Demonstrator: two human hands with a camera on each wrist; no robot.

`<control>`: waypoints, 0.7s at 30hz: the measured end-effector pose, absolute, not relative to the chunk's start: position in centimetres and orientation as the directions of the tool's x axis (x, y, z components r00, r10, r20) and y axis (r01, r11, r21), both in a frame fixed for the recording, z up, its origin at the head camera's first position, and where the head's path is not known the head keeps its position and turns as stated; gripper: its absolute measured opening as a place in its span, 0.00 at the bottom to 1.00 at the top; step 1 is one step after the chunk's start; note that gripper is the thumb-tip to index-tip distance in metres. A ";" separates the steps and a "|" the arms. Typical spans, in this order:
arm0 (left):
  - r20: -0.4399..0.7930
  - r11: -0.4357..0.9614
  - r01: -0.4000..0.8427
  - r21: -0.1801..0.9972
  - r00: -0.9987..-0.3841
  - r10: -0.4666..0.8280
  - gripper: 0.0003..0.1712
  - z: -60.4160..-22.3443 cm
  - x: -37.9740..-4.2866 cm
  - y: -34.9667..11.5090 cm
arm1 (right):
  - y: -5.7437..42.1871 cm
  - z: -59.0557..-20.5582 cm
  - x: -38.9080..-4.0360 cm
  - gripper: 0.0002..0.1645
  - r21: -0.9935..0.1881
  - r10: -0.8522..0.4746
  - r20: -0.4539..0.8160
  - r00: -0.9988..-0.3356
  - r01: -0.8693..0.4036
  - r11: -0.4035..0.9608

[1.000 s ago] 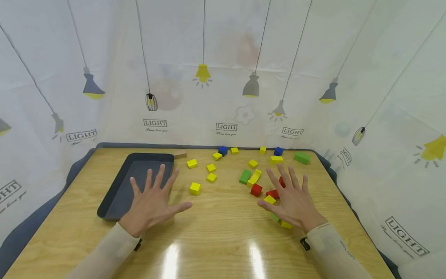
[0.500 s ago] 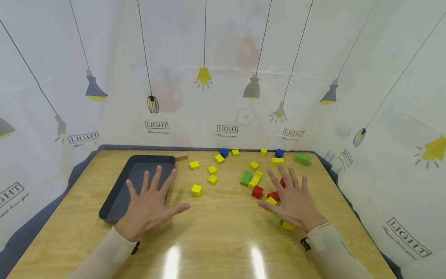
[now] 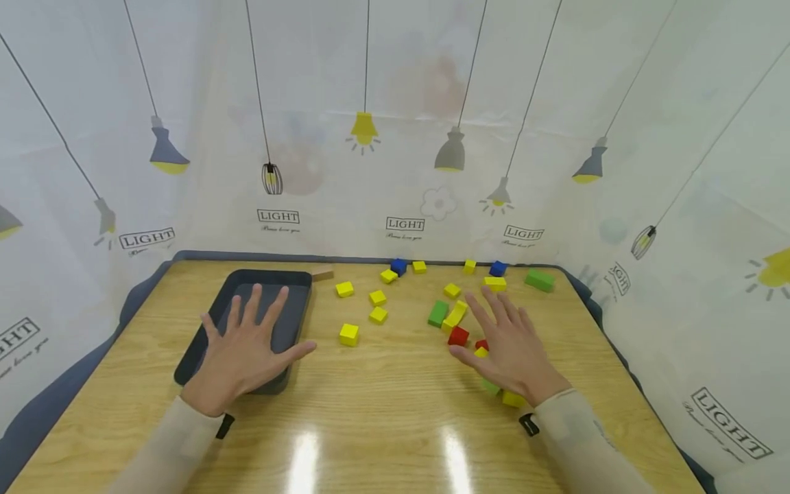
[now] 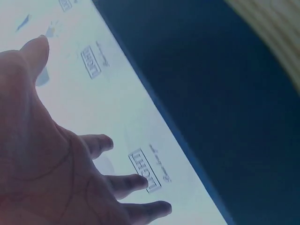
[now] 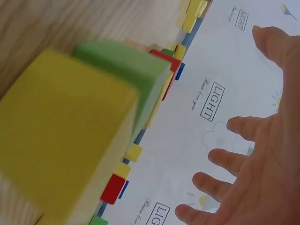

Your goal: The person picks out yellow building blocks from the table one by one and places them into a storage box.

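My left hand (image 3: 237,357) is held palm down with fingers spread, overlapping the dark rectangular tray (image 3: 289,389) in the head view; it holds nothing. My right hand (image 3: 515,353), also spread and holding nothing, hovers over a group of toy blocks on the right. Partly covered by it are a light green block (image 3: 490,386), a yellow block (image 3: 513,398) and a red block (image 3: 482,344). In the right wrist view a yellow block (image 5: 65,126) looms large before a green block (image 5: 126,65). Just left of the right hand lie a red cube (image 3: 458,336) and a green block (image 3: 438,313).
Several yellow blocks (image 3: 349,335) lie scattered mid-table. Toward the back edge are two blue cubes (image 3: 398,267), a green block (image 3: 540,279) and a wooden piece (image 3: 323,275) by the tray. A printed curtain (image 3: 401,171) surrounds the wooden table (image 3: 370,425).
My left hand has moved left, further over the tray. The right hand has shifted slightly left, its fingers closer together, covering more of the red blocks. The blocks have stayed put.
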State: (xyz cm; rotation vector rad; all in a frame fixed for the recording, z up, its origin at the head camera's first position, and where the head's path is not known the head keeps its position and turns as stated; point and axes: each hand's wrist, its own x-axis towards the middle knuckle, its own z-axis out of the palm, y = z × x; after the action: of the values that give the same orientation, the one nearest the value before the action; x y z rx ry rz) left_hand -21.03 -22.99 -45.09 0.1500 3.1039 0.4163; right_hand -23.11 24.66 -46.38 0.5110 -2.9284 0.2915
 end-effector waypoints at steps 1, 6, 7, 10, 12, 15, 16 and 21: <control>0.006 0.960 0.088 0.266 -0.996 0.090 0.71 -45.0 -21.1 -23.3 | 24.4 -46.3 -23.1 0.64 -0.170 -0.324 0.193 -0.926 -0.357 0.919; -0.024 0.952 0.056 0.301 -0.998 0.066 0.72 -44.2 -21.6 -25.1 | 22.9 -46.2 -23.5 0.62 -0.182 -0.352 0.229 -0.907 -0.396 0.900; -0.031 0.950 0.047 0.309 -0.998 0.060 0.72 -44.1 -21.7 -25.5 | 22.5 -46.1 -23.5 0.62 -0.189 -0.357 0.232 -0.905 -0.402 0.896; -0.053 0.945 0.020 0.327 -0.998 0.039 0.73 -43.7 -22.2 -26.8 | 21.4 -46.0 -23.8 0.61 -0.210 -0.372 0.235 -0.898 -0.420 0.883; -0.065 0.944 0.005 0.329 -0.997 0.028 0.74 -43.6 -22.5 -27.7 | 20.6 -46.0 -23.9 0.60 -0.219 -0.382 0.235 -0.894 -0.432 0.875; -0.085 0.944 -0.012 0.331 -0.996 0.017 0.74 -43.7 -22.9 -28.8 | 19.7 -46.0 -24.2 0.59 -0.230 -0.394 0.239 -0.888 -0.446 0.865; -0.091 0.944 -0.016 0.329 -0.996 0.015 0.74 -43.7 -23.1 -29.2 | 19.3 -46.0 -24.2 0.58 -0.230 -0.399 0.242 -0.884 -0.452 0.862; -0.121 0.939 -0.018 0.343 -0.992 0.025 0.74 -44.0 -23.4 -31.0 | 17.4 -46.1 -24.5 0.56 -0.254 -0.429 0.255 -0.867 -0.488 0.835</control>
State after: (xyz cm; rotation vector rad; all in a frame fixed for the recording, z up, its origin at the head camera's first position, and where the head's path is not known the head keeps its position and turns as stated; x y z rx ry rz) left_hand -23.41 -30.98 -43.99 0.0053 2.9714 0.5272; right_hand -24.50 17.40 -46.08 0.7139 -2.8277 0.4655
